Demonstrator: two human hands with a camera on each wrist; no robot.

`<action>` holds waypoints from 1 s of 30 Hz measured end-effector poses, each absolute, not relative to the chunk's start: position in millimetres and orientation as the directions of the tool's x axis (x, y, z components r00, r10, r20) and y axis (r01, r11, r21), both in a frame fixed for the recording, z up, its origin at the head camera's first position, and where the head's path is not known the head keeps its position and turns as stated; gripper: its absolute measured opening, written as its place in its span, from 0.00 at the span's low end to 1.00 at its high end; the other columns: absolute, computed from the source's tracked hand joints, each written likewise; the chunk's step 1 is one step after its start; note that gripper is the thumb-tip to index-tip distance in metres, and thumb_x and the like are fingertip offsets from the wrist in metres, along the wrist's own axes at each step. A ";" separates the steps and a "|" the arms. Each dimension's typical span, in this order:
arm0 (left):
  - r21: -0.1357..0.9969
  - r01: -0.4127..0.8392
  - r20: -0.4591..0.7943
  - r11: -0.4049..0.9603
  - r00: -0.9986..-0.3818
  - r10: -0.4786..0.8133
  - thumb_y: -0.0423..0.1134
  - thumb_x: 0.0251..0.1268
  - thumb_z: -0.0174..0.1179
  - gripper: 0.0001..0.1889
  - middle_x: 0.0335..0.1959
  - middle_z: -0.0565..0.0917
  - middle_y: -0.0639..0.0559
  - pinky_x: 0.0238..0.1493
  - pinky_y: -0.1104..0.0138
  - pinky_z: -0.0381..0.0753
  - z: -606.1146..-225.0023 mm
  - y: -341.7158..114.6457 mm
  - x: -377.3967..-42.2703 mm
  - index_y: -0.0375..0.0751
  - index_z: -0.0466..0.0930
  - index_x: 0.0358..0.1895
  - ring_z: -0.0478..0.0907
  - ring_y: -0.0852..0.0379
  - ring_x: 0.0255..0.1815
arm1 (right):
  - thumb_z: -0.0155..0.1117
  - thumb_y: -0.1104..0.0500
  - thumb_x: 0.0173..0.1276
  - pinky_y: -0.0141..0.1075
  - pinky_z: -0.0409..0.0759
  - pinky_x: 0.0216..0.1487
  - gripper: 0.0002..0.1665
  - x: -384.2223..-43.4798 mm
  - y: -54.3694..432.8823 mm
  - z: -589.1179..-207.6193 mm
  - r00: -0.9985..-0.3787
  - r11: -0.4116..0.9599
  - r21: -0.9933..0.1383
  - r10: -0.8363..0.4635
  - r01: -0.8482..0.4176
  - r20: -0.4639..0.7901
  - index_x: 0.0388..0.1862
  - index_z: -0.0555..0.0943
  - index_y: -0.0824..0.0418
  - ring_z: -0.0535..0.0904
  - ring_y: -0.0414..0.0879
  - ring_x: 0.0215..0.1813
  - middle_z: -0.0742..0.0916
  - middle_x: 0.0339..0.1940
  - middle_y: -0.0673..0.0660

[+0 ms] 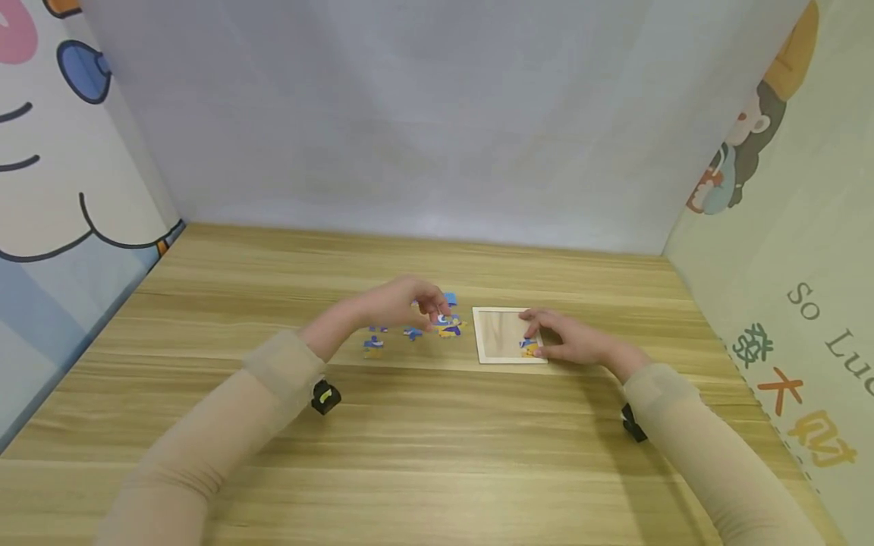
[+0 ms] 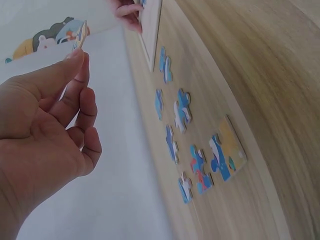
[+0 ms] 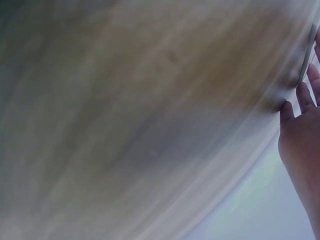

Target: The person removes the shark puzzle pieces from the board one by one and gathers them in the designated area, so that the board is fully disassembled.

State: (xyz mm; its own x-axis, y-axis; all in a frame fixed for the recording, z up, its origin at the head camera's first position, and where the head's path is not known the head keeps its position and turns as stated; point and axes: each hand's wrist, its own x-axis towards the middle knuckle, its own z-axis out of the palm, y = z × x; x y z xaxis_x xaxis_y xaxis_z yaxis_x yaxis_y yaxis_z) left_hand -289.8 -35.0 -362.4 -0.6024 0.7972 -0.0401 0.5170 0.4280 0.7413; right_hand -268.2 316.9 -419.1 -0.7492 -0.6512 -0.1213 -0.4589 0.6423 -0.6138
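In the left wrist view, my left hand (image 2: 50, 112) pinches a small jigsaw piece (image 2: 80, 36) between thumb and index finger, seen nearly edge-on. That hand hovers over loose jigsaw pieces (image 2: 198, 167) in blue, yellow and red on the table, left of a white-rimmed puzzle tray (image 1: 479, 336). My right hand (image 1: 572, 339) rests at the tray's right side, its fingertips on the rim and over the inside. A blue and yellow corner piece (image 1: 527, 348) lies in the tray's lower right corner, beside the right thumb. The right wrist view shows fairly straight, spread fingers at the tray edge.
The wood-grain table (image 1: 437, 455) reaches to a pale curtain-like backdrop (image 1: 423, 136). Printed cartoon panels stand at both sides, the right wall (image 1: 785, 250) bearing lettering. Black wrist cameras hang below both sleeves.
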 end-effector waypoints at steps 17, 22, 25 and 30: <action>0.718 0.501 -0.108 0.484 -0.607 0.787 0.30 0.60 0.62 0.11 0.40 0.81 0.54 0.46 0.65 0.76 -394.4 -72.2 -286.1 0.40 0.79 0.46 0.76 0.58 0.42 | 0.63 0.59 0.66 0.57 0.51 0.70 0.12 -264.6 315.1 -413.2 -0.748 0.653 -0.589 -0.653 -0.476 -0.120 0.47 0.75 0.57 0.55 0.62 0.73 0.67 0.70 0.63; 0.723 0.496 -0.118 0.481 -0.597 0.793 0.29 0.57 0.63 0.10 0.38 0.80 0.52 0.46 0.66 0.77 -407.0 -76.2 -288.1 0.39 0.79 0.43 0.76 0.59 0.41 | 0.63 0.59 0.66 0.56 0.51 0.70 0.12 -264.1 314.7 -412.2 -0.748 0.654 -0.590 -0.652 -0.474 -0.122 0.47 0.75 0.57 0.55 0.62 0.73 0.67 0.70 0.63; 0.714 0.510 -0.121 0.481 -0.586 0.801 0.29 0.56 0.64 0.10 0.37 0.80 0.52 0.45 0.68 0.77 -412.5 -77.6 -289.5 0.39 0.79 0.42 0.76 0.60 0.40 | 0.63 0.60 0.66 0.57 0.52 0.70 0.12 -264.1 314.3 -412.4 -0.749 0.655 -0.590 -0.651 -0.472 -0.124 0.47 0.75 0.57 0.55 0.62 0.73 0.67 0.70 0.63; 0.695 0.529 -0.127 0.487 -0.577 0.807 0.29 0.55 0.65 0.10 0.35 0.80 0.52 0.44 0.69 0.77 -415.3 -78.9 -290.1 0.39 0.79 0.41 0.75 0.60 0.38 | 0.63 0.60 0.66 0.57 0.51 0.70 0.12 -264.3 313.2 -413.0 -0.749 0.657 -0.589 -0.650 -0.470 -0.129 0.47 0.75 0.57 0.55 0.62 0.73 0.67 0.70 0.63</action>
State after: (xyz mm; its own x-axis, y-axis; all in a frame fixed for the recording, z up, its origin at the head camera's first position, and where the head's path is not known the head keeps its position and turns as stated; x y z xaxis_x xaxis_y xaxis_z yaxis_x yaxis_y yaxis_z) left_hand -290.1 -78.9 -415.3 -0.5765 0.8072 -0.1266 0.5287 0.4867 0.6954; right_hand -264.3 313.2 -413.0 -0.7486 -0.6504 -0.1285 -0.4698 0.6572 -0.5894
